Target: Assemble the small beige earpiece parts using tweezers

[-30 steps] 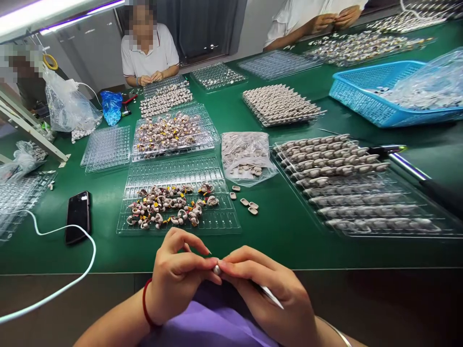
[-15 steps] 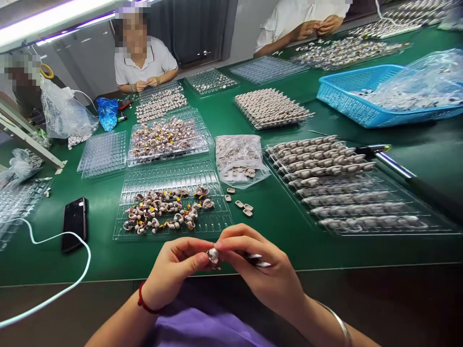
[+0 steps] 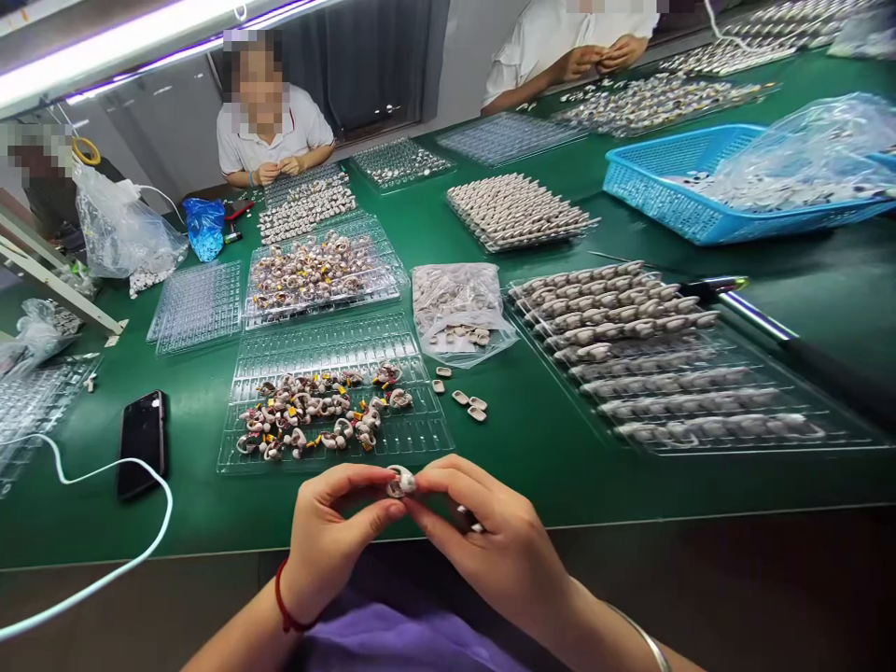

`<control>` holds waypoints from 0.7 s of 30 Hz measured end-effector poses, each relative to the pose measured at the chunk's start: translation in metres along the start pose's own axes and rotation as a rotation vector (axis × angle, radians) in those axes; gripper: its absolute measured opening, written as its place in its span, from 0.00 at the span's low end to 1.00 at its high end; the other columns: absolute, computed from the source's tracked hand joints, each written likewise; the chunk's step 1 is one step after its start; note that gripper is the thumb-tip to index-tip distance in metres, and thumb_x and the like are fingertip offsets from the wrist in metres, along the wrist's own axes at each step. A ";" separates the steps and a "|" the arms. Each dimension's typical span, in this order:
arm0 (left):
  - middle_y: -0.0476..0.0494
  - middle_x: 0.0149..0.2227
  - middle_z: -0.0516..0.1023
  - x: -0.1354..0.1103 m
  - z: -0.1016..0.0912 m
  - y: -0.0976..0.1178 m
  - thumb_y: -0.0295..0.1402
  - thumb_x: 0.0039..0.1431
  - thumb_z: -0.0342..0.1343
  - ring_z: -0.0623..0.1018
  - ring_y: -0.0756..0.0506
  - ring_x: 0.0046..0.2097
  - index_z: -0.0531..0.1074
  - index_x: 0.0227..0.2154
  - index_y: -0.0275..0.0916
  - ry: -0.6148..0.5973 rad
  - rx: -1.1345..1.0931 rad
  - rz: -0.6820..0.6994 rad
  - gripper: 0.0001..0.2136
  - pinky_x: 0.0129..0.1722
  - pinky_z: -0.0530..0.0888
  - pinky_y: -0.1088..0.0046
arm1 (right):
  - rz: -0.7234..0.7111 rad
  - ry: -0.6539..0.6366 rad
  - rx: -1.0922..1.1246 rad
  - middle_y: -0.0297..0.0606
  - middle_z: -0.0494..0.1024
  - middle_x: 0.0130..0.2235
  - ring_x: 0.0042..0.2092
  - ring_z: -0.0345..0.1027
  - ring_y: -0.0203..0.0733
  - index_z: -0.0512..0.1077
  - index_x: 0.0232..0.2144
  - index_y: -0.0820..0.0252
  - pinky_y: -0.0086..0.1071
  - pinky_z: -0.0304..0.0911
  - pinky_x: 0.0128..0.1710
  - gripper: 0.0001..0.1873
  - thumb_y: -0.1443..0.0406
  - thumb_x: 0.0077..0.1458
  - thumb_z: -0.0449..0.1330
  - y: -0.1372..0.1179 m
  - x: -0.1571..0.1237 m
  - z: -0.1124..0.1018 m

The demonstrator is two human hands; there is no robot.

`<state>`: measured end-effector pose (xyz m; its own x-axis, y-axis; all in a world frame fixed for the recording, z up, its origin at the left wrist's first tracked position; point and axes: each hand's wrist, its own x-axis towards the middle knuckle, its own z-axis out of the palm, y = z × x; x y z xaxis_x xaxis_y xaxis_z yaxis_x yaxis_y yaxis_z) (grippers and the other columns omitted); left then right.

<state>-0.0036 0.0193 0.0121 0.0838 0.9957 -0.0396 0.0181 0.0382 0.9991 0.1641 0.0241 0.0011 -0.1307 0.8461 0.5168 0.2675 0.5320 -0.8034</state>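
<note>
My left hand [image 3: 334, 541] and my right hand [image 3: 490, 541] meet over the table's front edge and pinch one small pale curved part [image 3: 401, 482] between their fingertips. A thin silvery tool [image 3: 468, 519] is tucked in my right hand's fingers. Just beyond them lies a clear plastic tray [image 3: 336, 439] with a heap of small parts [image 3: 315, 415] that carry yellow and red bits. A few loose pale shells [image 3: 468, 403] lie on the green table to the tray's right.
A black phone [image 3: 141, 442] with a white cable [image 3: 98, 579] lies at left. At right sits a tray of rowed pale shells [image 3: 665, 364]; a bag of shells [image 3: 458, 308] is centre, a blue basket [image 3: 700, 187] far right. Two seated people work across the table.
Both my hands have moved up and forward from my lap to the table edge with the part. The tool has drawn back into my right hand.
</note>
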 end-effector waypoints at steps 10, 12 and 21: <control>0.44 0.36 0.83 -0.002 0.001 -0.001 0.21 0.52 0.62 0.81 0.46 0.36 0.78 0.38 0.41 0.009 0.444 0.446 0.11 0.39 0.78 0.72 | 0.048 -0.064 -0.016 0.32 0.74 0.28 0.23 0.61 0.32 0.72 0.31 0.57 0.24 0.58 0.20 0.10 0.75 0.52 0.56 0.000 0.002 0.000; 0.44 0.37 0.83 -0.002 0.001 -0.002 0.20 0.53 0.60 0.81 0.46 0.37 0.78 0.40 0.41 0.003 0.466 0.512 0.13 0.39 0.78 0.72 | 0.080 -0.096 -0.002 0.31 0.73 0.27 0.23 0.60 0.32 0.71 0.29 0.58 0.24 0.57 0.21 0.10 0.76 0.50 0.55 0.001 0.003 0.000; 0.43 0.40 0.84 0.007 -0.007 -0.006 0.18 0.53 0.58 0.81 0.44 0.45 0.77 0.43 0.41 -0.090 0.412 0.605 0.16 0.48 0.78 0.68 | 0.311 -0.273 0.239 0.31 0.68 0.27 0.24 0.56 0.32 0.72 0.26 0.59 0.26 0.53 0.23 0.06 0.73 0.49 0.57 0.003 0.010 -0.007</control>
<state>-0.0097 0.0263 0.0058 0.2787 0.8214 0.4976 0.3145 -0.5676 0.7609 0.1699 0.0336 0.0058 -0.3343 0.9269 0.1703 0.1108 0.2182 -0.9696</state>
